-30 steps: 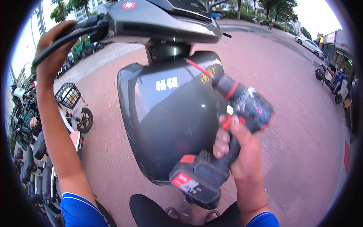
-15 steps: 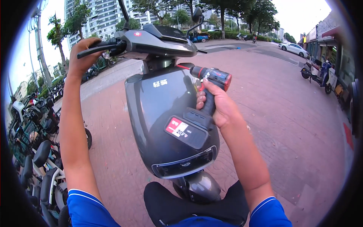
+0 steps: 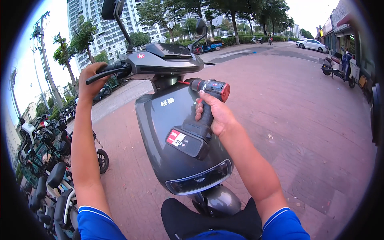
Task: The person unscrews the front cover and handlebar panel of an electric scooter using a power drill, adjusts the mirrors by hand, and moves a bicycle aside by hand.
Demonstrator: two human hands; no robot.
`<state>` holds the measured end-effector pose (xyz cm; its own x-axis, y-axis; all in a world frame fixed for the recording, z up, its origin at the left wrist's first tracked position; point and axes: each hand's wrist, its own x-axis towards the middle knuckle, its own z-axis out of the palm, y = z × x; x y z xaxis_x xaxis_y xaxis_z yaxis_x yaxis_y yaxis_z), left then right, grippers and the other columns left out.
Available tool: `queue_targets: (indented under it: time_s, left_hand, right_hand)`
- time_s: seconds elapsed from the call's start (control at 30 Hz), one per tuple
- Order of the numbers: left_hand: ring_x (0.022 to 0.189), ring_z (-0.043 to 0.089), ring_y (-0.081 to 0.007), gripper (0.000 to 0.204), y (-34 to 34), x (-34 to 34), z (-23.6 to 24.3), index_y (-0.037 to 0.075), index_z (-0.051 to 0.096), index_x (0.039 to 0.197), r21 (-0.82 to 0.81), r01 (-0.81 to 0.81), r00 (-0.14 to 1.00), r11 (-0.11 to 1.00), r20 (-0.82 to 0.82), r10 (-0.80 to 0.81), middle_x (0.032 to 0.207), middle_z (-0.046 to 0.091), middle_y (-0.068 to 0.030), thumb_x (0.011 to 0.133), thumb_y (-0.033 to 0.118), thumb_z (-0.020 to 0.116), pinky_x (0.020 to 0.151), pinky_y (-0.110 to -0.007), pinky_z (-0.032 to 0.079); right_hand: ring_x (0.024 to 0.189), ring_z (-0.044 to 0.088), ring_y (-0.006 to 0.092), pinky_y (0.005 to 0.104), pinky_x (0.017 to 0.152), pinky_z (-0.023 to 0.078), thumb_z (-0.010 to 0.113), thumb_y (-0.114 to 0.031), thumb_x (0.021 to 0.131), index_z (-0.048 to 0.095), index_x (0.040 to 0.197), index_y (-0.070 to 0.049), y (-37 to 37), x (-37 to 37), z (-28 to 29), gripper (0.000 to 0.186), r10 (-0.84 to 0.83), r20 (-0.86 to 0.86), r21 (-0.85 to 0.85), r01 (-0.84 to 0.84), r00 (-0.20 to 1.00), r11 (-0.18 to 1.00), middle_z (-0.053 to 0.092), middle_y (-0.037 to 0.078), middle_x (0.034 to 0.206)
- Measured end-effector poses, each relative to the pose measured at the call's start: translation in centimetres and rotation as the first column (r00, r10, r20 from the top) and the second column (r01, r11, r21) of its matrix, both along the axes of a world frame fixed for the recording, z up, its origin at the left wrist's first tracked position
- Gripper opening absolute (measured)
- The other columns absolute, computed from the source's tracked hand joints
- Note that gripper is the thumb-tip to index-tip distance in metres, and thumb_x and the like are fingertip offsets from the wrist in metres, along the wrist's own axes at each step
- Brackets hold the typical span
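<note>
Nearest, two blue sleeves (image 3: pixel 100 224) are showing at the lower edge, with dark-clad legs (image 3: pixel 176 218) flanking the scooter's fender (image 3: pixel 222 200). Above the fender, the light (image 3: pixel 200 177) is curving across the bottom of the grey panel (image 3: pixel 154 124).

The right hand (image 3: pixel 215 113) is holding the drill (image 3: pixel 215 88), its fingers wrapping the handle; whether one is pressing the trigger, I cannot tell. The handle is sloping down and left to the battery (image 3: pixel 186 143), which is hanging in front of the panel; whether the two are touching is unclear. The drill's barrel is lying above the hand, its long axis running almost level across the view, red back end to the right, and tilting slightly up toward the left. The red bit (image 3: pixel 183 83) is pointing left along that line, its tip sitting at the neck (image 3: pixel 164 83), just above the panel's upper edge. Whether the tip is seated in anything is too small to tell.

The right hand is standing much nearer that spot, below and right of it. The left hand (image 3: pixel 91 78) is closing around the grip (image 3: pixel 114 66), well left of the bit and slightly higher, with the lever (image 3: pixel 105 75) jutting past it.

Farther off, parked scooters (image 3: pixel 52 172) are crowding the left, and a white car (image 3: pixel 312 45) is standing at right.
</note>
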<state>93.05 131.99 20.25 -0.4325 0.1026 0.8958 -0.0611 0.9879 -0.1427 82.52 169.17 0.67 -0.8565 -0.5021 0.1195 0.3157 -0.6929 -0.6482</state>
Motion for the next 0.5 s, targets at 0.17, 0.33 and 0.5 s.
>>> queue_targets:
  time_s: [0.17, 0.33, 0.5]
  left_hand:
    - [0.089, 0.074, -0.0325, 0.034, -0.1, -0.4, 0.1, 0.010, 0.080, 0.107, -0.039, 0.069, 0.996, 0.997, -0.055, -0.071, 0.097, 0.078, -0.0139, 0.075, 0.021, 0.086, 0.082, -0.040, 0.058]
    - [0.090, 0.074, -0.0320, 0.033, -0.4, -0.7, 0.0, 0.010, 0.080, 0.106, -0.054, 0.095, 0.994, 0.994, -0.056, -0.098, 0.096, 0.077, -0.0134, 0.075, 0.021, 0.086, 0.082, -0.040, 0.057]
    - [0.089, 0.073, -0.0326, 0.031, -0.2, -0.8, -0.2, 0.009, 0.080, 0.103, -0.074, 0.110, 0.990, 0.991, -0.081, -0.116, 0.096, 0.077, -0.0130, 0.076, 0.022, 0.085, 0.083, -0.040, 0.057]
  right_hand:
    - [0.063, 0.057, 0.0087, 0.0273, 0.059, 0.054, 0.072, -0.026, 0.102, 0.056, 0.103, -0.004, 0.1, -0.3, 0.2, 0.028, -0.012, -0.022, 0.030, 0.013, 1.000, 0.999, 0.059, 0.001, 0.076]
    - [0.062, 0.057, 0.0103, 0.0281, 0.060, 0.054, 0.071, -0.027, 0.102, 0.056, 0.104, -0.003, 0.3, -0.5, 0.9, 0.028, -0.026, -0.056, 0.085, 0.031, 0.998, 0.996, 0.058, 0.001, 0.074]
    - [0.060, 0.060, 0.0168, 0.0353, 0.058, 0.053, 0.077, -0.029, 0.097, 0.062, 0.093, -0.006, 1.4, -1.4, 2.3, 0.027, -0.019, -0.048, 0.192, 0.028, 0.999, 0.981, 0.060, 0.002, 0.070]
